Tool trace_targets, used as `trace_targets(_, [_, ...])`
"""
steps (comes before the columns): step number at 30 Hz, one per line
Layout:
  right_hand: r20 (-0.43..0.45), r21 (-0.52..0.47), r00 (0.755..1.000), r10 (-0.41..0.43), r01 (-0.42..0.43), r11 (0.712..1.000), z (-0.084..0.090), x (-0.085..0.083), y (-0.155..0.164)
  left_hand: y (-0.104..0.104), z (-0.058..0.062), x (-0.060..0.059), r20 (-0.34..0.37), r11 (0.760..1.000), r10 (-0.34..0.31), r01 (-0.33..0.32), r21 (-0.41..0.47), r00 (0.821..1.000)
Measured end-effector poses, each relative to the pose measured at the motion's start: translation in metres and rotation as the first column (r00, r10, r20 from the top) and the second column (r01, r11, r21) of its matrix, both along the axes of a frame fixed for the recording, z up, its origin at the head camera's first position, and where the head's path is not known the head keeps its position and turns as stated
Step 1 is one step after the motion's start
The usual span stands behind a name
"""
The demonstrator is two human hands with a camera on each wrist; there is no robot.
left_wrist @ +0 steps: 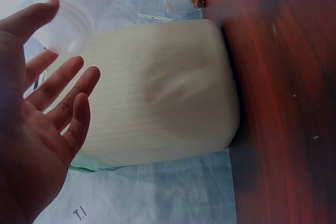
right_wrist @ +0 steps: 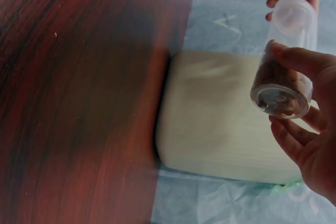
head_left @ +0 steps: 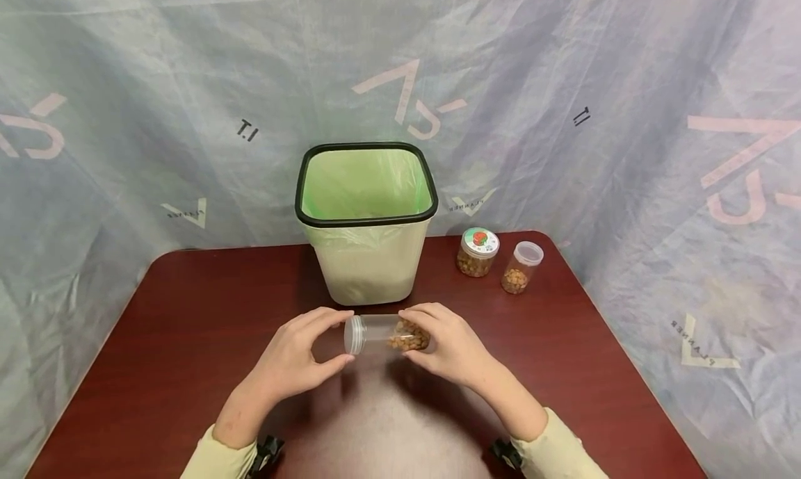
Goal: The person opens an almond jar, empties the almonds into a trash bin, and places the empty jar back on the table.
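ok so the tabletop (head_left: 188, 319) is dark reddish-brown, kinda streaky wood grain. Bin (head_left: 369, 263) by the far edge is cream, black rim (head_left: 369, 222), green liner (head_left: 357, 183). Held jar (head_left: 378, 331) is clear, tan bits (head_left: 409, 338) inside. Squat jar (head_left: 473, 265) near the far right corner has a white-and-green lid (head_left: 487, 247), red picture.

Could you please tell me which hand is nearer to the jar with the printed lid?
Right. The right hand is in front of the printed-lid jar, slightly left; the left hand is farther left.

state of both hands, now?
Left hand: closed, pinching the jar's lid.
Right hand: closed, holding the clear jar by its base end.
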State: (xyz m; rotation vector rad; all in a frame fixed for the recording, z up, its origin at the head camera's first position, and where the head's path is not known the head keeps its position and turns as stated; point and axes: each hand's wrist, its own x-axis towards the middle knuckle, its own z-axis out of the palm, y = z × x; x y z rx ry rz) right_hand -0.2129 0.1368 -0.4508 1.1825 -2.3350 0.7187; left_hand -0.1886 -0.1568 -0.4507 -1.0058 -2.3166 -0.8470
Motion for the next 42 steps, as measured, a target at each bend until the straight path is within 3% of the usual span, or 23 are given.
trace_targets(9, [0.017,0.004,1.000,0.002,-0.002,1.000,0.0000,-0.0023,0.0024,-0.0002,-0.0010,-0.0005,0.046,0.998,0.053,-0.051,-0.042,0.998])
trace_targets(13, [0.029,-0.004,1.000,0.003,-0.003,1.000,0.0011,-0.0044,0.0031,-0.0003,0.0010,-0.0016,0.053,0.999,0.035,-0.034,-0.027,0.998])
trace_targets(22, [0.038,-0.005,0.999,0.003,-0.003,1.000,0.0040,-0.0075,0.0046,0.0019,0.0038,-0.0069,-0.032,1.000,-0.014,0.015,0.012,0.999])
trace_targets(32, [0.049,-0.001,0.999,0.006,-0.006,1.000,0.0033,-0.0072,0.0039,0.0027,0.0065,-0.0056,-0.009,1.000,-0.006,0.006,0.002,1.000])
trace_targets(42, [0.092,0.000,0.996,-0.002,0.002,1.000,-0.0038,0.0001,0.0020,-0.0001,0.0008,0.0005,0.016,1.000,-0.001,0.001,-0.002,1.000])
